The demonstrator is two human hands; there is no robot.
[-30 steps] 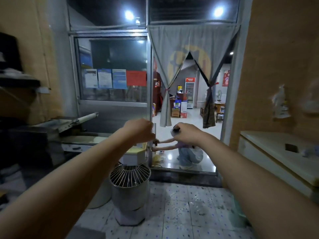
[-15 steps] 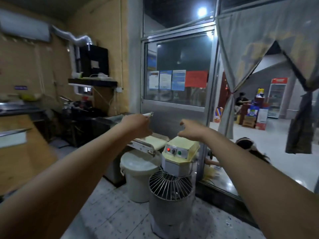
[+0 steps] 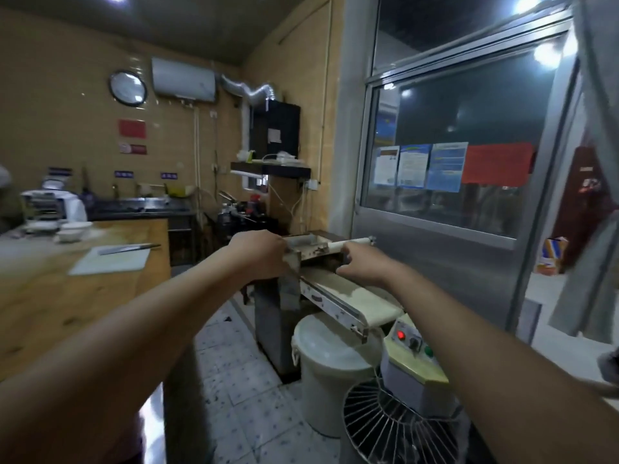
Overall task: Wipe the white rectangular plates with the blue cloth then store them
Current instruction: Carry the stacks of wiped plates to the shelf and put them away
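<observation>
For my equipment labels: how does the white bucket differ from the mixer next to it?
The white bucket is plain, closed by a flat lid; the mixer carries a control panel with a lit red light. The bucket top is solid, while the mixer has a round wire guard. The bucket stands under the conveyor end; the mixer stands nearer the camera. Both stand on the tiled floor.

Floor aisle (image 3: 231,363) is open between the wooden tabletop (image 3: 67,306) and the dough machine (image 3: 278,306). Bucket (image 3: 328,363) and mixer (image 3: 412,370) crowd the right side.
</observation>
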